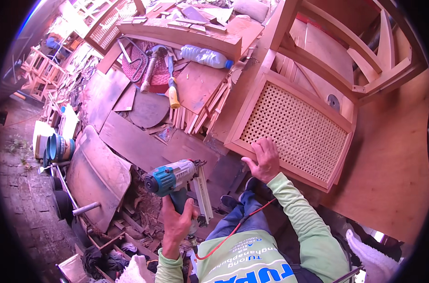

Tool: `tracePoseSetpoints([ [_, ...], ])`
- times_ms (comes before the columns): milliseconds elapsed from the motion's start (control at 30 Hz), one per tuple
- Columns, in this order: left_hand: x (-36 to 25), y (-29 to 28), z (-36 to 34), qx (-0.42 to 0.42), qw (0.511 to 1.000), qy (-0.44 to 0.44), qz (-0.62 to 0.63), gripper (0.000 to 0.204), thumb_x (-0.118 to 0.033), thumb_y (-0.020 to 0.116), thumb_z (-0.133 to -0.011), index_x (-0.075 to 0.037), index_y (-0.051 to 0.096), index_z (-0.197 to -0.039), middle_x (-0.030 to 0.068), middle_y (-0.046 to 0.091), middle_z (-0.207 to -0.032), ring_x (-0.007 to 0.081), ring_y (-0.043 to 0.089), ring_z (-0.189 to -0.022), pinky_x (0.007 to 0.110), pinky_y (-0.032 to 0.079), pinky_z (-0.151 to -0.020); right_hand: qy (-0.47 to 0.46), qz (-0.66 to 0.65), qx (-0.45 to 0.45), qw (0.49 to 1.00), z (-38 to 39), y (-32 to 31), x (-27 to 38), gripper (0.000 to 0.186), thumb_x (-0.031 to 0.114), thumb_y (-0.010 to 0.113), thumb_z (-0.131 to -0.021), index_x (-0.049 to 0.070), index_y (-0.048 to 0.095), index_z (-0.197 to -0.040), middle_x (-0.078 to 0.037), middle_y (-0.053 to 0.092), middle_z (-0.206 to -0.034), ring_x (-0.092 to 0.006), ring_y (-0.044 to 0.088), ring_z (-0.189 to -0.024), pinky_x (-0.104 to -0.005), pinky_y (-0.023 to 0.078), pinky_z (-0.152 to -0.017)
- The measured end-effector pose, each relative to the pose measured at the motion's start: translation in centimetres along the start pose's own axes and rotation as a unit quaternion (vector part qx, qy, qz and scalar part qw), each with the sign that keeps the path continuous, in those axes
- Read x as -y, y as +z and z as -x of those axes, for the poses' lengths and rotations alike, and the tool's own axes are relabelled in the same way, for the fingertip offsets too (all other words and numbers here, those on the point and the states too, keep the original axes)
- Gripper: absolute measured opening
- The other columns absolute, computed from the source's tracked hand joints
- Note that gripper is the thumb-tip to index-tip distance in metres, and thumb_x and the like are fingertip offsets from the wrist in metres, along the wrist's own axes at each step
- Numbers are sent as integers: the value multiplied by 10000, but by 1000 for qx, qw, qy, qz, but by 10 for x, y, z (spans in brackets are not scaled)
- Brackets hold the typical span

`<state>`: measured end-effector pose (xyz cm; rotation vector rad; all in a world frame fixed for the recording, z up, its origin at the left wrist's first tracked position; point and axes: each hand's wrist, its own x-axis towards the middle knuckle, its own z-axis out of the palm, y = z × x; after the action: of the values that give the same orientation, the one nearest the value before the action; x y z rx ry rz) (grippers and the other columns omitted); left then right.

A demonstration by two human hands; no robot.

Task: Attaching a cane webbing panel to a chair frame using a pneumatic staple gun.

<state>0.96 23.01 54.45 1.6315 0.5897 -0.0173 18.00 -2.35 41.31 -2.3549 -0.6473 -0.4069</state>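
Note:
My left hand [177, 220] grips a teal and white pneumatic nail gun [169, 178] by its handle, away from the work. A red air hose [233, 231] runs from the gun's lower end across my front. My right hand [266, 161] lies on the near edge of a wooden-framed woven cane panel [297, 127], its fingers stretched over the frame and mesh and the thumb apart. The panel lies tilted on the bench, against a wooden chair frame [327, 73] with curved rails.
Left of the panel lie a hammer [153, 68], a chisel [173, 92] with a yellow handle and a plastic bottle [206, 56]. Wooden boards [129, 137] and scraps cover the ground at left. Blue buckets [60, 147] stand by a wheeled cart frame. A plywood sheet [388, 155] spreads at right.

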Motion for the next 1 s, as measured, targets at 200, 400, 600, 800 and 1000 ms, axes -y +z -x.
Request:
tracePoseSetpoints([
  [200,-4,-3,-10,29,997,1,78,339,8,618,-1001,-22,467,-1303,87,639,-959,141,632,-624,294,556,-556,-25,17,18,999,7,-3,-7,468,236,850,-766,30,590,-1096,-159,529,-1068,-371,546,-966,-482,462,-871],
  [400,5,-7,-28,26,992,28,121,388,4,598,-1003,-18,453,-1362,107,647,-1027,151,625,-623,302,559,-563,-45,21,42,998,26,-18,-29,510,250,858,-756,16,600,-1128,-162,543,-1068,-382,556,-1005,-493,474,-892],
  [600,20,-11,-39,55,991,0,124,402,-20,585,-1010,-5,437,-1383,152,671,-1151,155,621,-632,309,561,-563,-91,14,77,993,-19,-51,-39,499,238,792,-833,63,643,-1275,-151,595,-1284,-362,561,-1232,-489,461,-1073],
  [800,27,-7,-38,56,988,4,141,404,-3,600,-1006,-24,436,-1374,137,660,-1116,161,634,-637,314,565,-549,-368,156,237,886,-108,-32,-79,538,314,692,-948,134,573,-1441,-114,502,-1541,-331,434,-1456,-570,243,-1284],
  [1000,27,-10,-26,43,992,-16,119,416,6,598,-1001,-13,433,-1382,144,638,-1221,157,634,-652,315,564,-554,-381,120,350,847,-127,-12,-92,586,401,669,-956,115,560,-1456,-114,537,-1475,-337,463,-1416,-562,235,-1289],
])
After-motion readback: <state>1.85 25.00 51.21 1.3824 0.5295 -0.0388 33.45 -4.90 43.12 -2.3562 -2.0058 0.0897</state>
